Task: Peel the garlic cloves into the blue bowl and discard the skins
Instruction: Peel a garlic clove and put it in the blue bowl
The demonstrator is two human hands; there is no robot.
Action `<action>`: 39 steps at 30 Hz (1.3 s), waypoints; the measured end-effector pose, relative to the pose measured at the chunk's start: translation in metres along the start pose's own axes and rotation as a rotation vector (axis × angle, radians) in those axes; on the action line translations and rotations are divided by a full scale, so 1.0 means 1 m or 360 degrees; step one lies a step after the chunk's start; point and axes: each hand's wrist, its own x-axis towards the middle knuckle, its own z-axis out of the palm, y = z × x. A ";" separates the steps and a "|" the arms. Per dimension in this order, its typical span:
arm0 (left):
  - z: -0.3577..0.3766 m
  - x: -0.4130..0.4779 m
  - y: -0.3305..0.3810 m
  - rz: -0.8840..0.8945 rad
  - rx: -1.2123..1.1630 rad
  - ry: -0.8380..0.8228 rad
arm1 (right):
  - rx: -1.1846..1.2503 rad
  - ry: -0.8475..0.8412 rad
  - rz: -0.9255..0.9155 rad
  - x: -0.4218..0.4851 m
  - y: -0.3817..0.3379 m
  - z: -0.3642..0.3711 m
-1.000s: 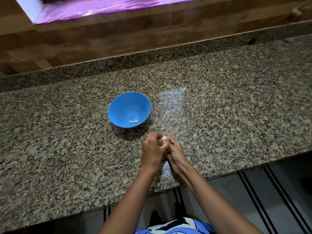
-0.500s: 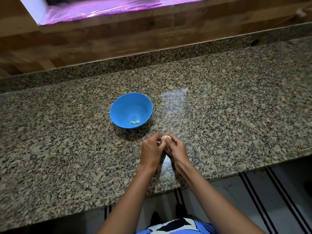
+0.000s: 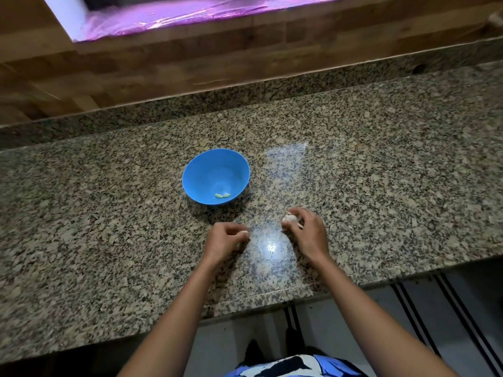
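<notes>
Counter edge point(image 3: 272, 293) runs close to the person, with lots of bare stone left and right of the hands. Left hand point(image 3: 228, 240) is curled up tight; I cannot tell if it pinches anything. Right hand point(image 3: 309, 233), a little apart, curls its fingers round the white garlic point(image 3: 289, 218). Just past them sits the blue bowl point(image 3: 215, 170), two peeled cloves point(image 3: 222, 195) inside.

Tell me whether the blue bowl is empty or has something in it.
Not empty. The blue bowl sits upright on the counter, and two small pale cloves lie at its bottom.
</notes>
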 end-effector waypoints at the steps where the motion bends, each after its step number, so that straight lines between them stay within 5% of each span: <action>1: 0.001 -0.001 -0.001 0.0101 0.0198 0.0006 | -0.0104 0.0018 -0.0016 0.000 0.001 0.000; 7: 0.013 -0.011 -0.006 0.0367 0.0562 0.0124 | -0.0472 0.0024 -0.0227 -0.013 0.005 0.010; 13: 0.008 -0.006 -0.003 0.0099 0.0305 0.0138 | -0.0620 0.0072 -0.0547 -0.025 0.001 0.020; 16: 0.008 -0.006 -0.006 0.0118 0.0234 0.0098 | -0.0993 -0.0221 -0.0961 -0.021 -0.010 0.034; 20: 0.007 -0.007 -0.009 0.0104 0.0177 0.0117 | -0.1343 -0.0486 -0.1041 -0.008 -0.018 0.042; 33: 0.016 -0.008 -0.007 0.0163 0.0261 0.0272 | -0.1364 -0.0268 -0.0661 -0.020 0.018 0.019; 39: 0.008 -0.001 -0.001 -0.0118 -0.0136 0.0008 | -0.1234 -0.0163 -0.0707 -0.028 0.009 0.034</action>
